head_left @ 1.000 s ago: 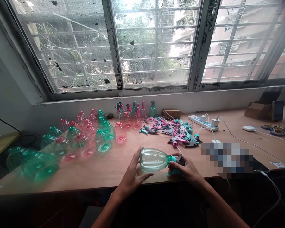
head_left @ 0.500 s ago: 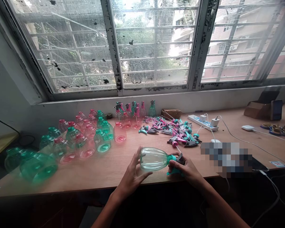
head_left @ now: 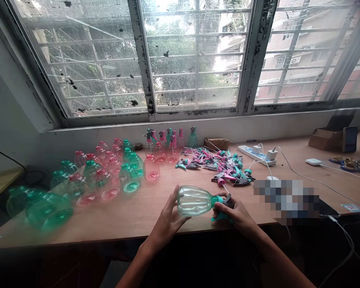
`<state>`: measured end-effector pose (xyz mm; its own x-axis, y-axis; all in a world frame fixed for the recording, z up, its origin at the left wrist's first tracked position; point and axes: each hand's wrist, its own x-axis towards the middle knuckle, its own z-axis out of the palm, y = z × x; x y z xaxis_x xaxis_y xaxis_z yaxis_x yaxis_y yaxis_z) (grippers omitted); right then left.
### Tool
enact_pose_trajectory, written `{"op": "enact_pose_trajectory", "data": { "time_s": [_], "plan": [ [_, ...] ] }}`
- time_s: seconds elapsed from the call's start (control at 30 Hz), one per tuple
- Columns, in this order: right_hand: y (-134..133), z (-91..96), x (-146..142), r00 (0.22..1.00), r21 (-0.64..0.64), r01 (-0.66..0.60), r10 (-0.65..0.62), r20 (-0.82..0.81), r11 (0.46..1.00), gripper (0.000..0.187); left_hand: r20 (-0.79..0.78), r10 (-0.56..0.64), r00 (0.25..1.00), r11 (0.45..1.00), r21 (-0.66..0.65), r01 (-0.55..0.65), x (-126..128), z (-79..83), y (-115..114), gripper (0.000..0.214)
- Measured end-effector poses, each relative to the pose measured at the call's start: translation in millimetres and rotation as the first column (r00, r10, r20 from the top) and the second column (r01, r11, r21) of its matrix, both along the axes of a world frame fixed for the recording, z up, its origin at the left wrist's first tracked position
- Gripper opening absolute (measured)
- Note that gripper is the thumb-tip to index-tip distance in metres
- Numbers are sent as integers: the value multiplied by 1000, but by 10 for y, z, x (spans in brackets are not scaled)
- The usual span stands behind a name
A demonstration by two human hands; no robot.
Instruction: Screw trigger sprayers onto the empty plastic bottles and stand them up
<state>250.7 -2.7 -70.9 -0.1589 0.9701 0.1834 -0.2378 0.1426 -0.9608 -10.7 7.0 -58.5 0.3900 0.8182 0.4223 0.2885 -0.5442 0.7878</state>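
A clear green spray bottle [head_left: 194, 201] lies sideways in the air above the table's front edge, its base to the left and its neck to the right. My left hand [head_left: 165, 222] cups the base, with the thumb below and the fingers behind. At the neck, my right hand [head_left: 240, 216] grips the trigger spray head [head_left: 228, 201], which is dark grey with a teal collar and trigger. The spray head sits on the bottle's mouth; whether it is tight, I cannot tell. Beyond my right hand lies a pile of loose pink, teal and grey spray heads [head_left: 225, 162].
Open green and pink bottles [head_left: 109, 184] stand in a group on the left. Several bottles with spray heads [head_left: 172, 148] stand by the wall. On the right are a white power strip [head_left: 256, 155], cables, a phone [head_left: 349, 139] and scissors [head_left: 355, 163].
My left thumb has drawn in closer to the bottle's base. The bottle seems slightly turned about its length. My right hand stays on the spray head.
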Motion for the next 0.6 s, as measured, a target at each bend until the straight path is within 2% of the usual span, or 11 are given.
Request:
{"op": "enact_pose_trajectory", "data": {
  "time_s": [0.2, 0.33, 0.43, 0.6],
  "plan": [
    [-3, -1, 1, 1000, -4, -13, 13, 15, 1000, 35, 23, -29, 999, 996, -84, 30, 14, 47, -35, 101],
    [1, -13, 4, 999, -16, 4, -3, 47, 1000, 41, -31, -7, 1000, 999, -42, 6, 10, 109, -49, 90],
    [1, -1, 1, 1000, -21, 16, -16, 16, 1000, 38, -47, -6, 999, 1000, -29, 5, 1, 77, -35, 91],
    [-1, 12, 0, 999, -2, 23, -23, -27, 1000, 35, -7, -62, 998, 992, -106, 61, 1, 9, -21, 97]
  ]
}}
